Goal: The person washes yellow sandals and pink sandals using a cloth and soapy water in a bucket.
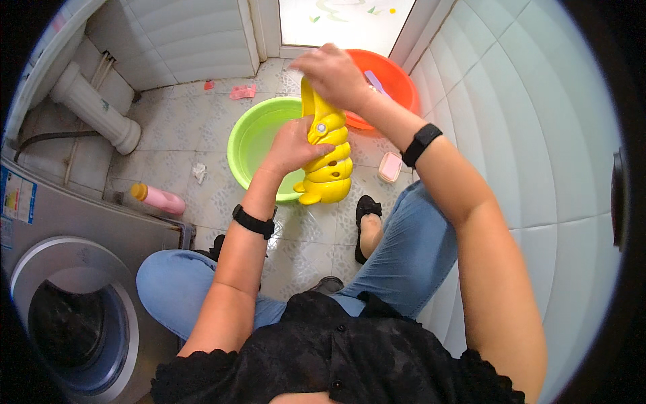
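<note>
A yellow ridged clog (330, 172) with small holes and a round strap rivet is held over the green basin (237, 138). My left hand (293, 147) grips its side, thumb across the ridges and fingers mostly hidden behind it. The heel strap points up, away from me. My right hand (331, 75) is at that upper end, over the strap and opening. Its fingers are bent and a little blurred, and whatever may be under them is hidden.
An orange basin (407, 84) with a pale purple item (377, 82) stands behind. A soap box (390, 167) with pink soap lies right. A pink bottle (161, 199) lies left, near the washing machine (128, 296). Crumpled paper (199, 173) and a pink wrapper (243, 91) litter the tiles.
</note>
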A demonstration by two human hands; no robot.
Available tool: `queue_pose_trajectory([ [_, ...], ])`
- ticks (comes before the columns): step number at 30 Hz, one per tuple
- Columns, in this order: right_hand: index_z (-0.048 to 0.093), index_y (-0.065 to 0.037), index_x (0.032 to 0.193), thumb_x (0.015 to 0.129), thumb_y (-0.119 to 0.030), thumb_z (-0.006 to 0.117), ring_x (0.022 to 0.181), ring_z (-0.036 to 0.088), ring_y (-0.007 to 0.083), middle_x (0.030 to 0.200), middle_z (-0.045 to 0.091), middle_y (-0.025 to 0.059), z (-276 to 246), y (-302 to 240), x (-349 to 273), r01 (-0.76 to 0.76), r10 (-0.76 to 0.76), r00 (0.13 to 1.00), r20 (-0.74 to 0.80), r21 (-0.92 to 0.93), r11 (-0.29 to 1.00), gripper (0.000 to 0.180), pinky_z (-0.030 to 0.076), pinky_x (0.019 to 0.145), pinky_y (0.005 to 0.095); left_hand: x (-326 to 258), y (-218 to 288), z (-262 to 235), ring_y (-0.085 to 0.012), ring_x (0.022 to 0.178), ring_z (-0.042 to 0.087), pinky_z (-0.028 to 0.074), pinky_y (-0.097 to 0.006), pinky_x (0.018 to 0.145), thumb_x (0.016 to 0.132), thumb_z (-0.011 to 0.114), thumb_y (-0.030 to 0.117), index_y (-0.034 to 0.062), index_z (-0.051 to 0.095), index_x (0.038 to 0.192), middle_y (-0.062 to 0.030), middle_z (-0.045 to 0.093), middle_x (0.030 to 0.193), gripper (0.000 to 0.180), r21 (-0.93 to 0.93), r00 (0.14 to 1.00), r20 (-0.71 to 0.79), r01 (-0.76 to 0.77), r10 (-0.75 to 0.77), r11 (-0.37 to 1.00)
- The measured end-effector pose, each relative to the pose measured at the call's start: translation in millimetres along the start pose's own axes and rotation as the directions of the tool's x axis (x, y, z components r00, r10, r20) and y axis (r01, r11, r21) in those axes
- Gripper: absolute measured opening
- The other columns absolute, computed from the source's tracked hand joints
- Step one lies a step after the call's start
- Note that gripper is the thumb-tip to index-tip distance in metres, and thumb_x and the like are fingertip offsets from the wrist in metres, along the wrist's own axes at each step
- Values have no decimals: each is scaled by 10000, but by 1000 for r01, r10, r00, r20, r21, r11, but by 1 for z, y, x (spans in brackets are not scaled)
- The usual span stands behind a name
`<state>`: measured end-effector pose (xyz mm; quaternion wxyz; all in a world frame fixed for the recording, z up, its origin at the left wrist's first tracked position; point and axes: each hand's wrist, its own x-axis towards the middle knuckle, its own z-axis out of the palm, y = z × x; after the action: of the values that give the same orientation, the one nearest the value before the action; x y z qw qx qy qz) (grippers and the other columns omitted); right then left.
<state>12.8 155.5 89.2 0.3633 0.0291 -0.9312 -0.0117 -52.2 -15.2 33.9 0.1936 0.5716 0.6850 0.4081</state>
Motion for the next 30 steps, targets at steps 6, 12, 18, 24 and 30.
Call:
queue_pose_trajectory([
  [6,638,-132,1131,834,-100,555,1030,549,290,1105,643,52,-1,-7,-8,-8,12,998,-65,66,998,310,452,927,417,-5,-10,3,-247,864,678,513,-354,782,691,796,238,34,640,1068,-105,702,943,457,-73,999,-49,-24,20,997],
  [12,604,-140,1221,798,-99,563,1078,544,292,1224,611,32,5,-67,-24,23,-73,980,183,258,966,428,431,956,409,2,-39,-14,-228,858,675,513,-334,764,711,786,202,19,638,1037,-104,696,929,402,-348,963,-263,-44,-52,937],
  [18,574,-123,1247,781,-46,568,1132,512,324,1265,562,79,0,-32,-6,32,-42,996,84,119,992,473,424,978,406,3,-18,-6,-123,932,621,504,-293,811,758,763,108,11,604,1104,-38,667,1021,393,-349,988,-131,32,-83,937],
  [24,563,-25,1102,802,-33,583,1042,531,366,1149,533,175,-9,-19,-2,-309,343,933,-106,248,918,301,456,898,422,1,-17,-2,-143,963,633,503,-294,850,778,746,90,15,571,1170,-51,659,1067,436,-515,965,-255,-88,-55,853],
  [30,553,-44,937,833,-127,612,888,544,339,904,530,150,-1,-62,-15,48,-72,993,92,246,968,146,457,824,405,2,-24,1,-166,956,645,507,-317,843,751,763,89,8,576,1134,-71,674,1040,434,-438,945,-314,-55,-95,897],
])
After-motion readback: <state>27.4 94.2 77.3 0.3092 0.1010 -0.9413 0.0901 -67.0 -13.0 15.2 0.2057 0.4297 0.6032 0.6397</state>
